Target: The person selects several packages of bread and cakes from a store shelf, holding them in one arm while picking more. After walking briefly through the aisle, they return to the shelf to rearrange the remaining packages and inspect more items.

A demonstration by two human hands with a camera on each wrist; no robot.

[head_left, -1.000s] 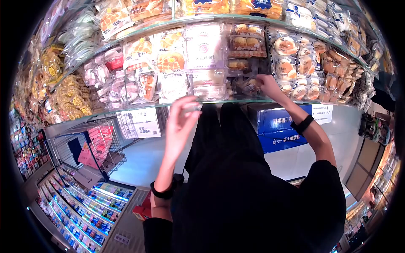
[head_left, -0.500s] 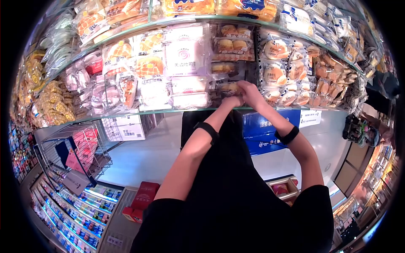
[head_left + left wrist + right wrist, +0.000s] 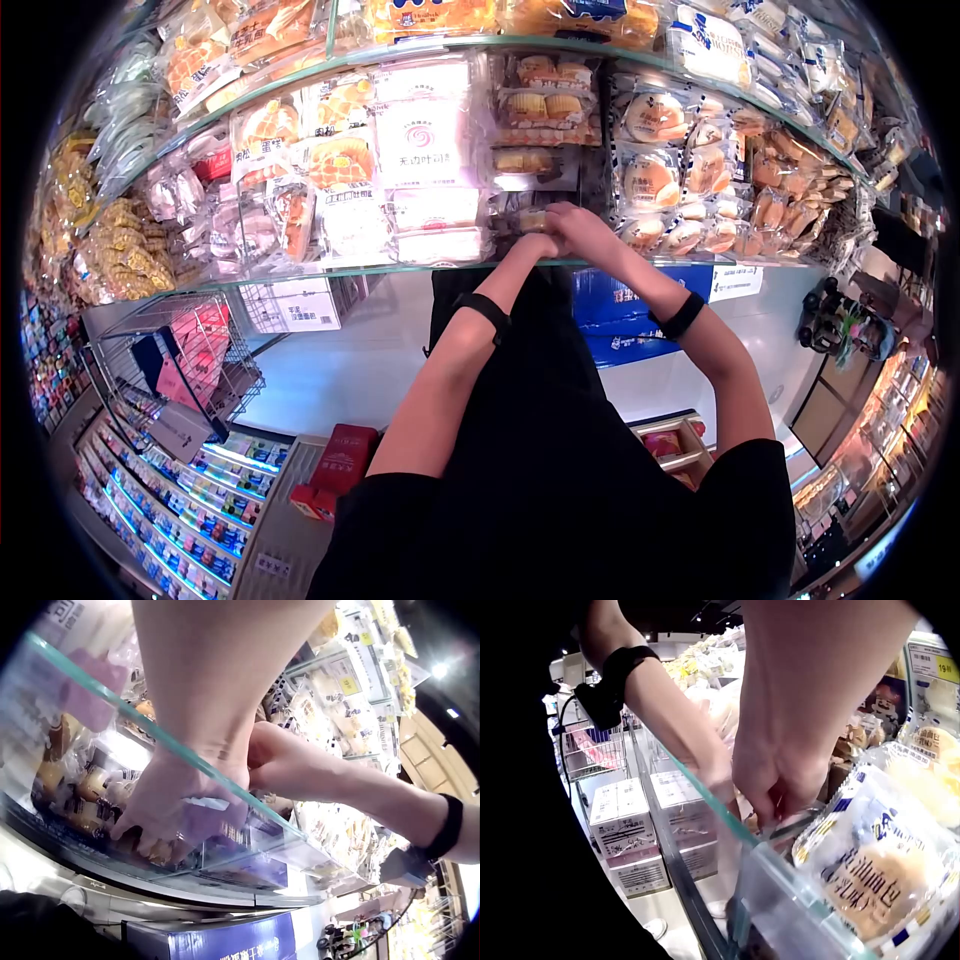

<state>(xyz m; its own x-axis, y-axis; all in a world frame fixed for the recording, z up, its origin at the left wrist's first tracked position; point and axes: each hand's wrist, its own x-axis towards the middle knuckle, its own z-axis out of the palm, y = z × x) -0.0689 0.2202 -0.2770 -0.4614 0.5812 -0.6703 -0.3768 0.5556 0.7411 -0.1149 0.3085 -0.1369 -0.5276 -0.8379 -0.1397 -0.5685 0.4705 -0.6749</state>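
Both hands reach into a shelf compartment behind the low glass front (image 3: 161, 735). My right hand (image 3: 588, 236) has its fingers bent at a small clear-wrapped cake (image 3: 530, 220) and pinches its wrapping; the fingertips are partly hidden in the right wrist view. Just left of it, the left hand (image 3: 538, 245) dips in close beside the right. Through the glass in the left wrist view, the left hand's fingers (image 3: 131, 814) point down among wrapped cakes (image 3: 94, 784); I cannot tell whether they grip one. Further back stand packs of small yellow cakes (image 3: 545, 105).
White toast packages (image 3: 425, 140) stand left of the compartment, wrapped round buns (image 3: 655, 120) right of it. A second glass shelf (image 3: 470, 42) runs above. Below are a blue carton (image 3: 640, 310), white cartons (image 3: 295, 305) and a wire shopping cart (image 3: 180, 365).
The left hand has come from in front of the shelf into the compartment beside the right. The right hand has shifted slightly left and lower. The head view has turned a little.
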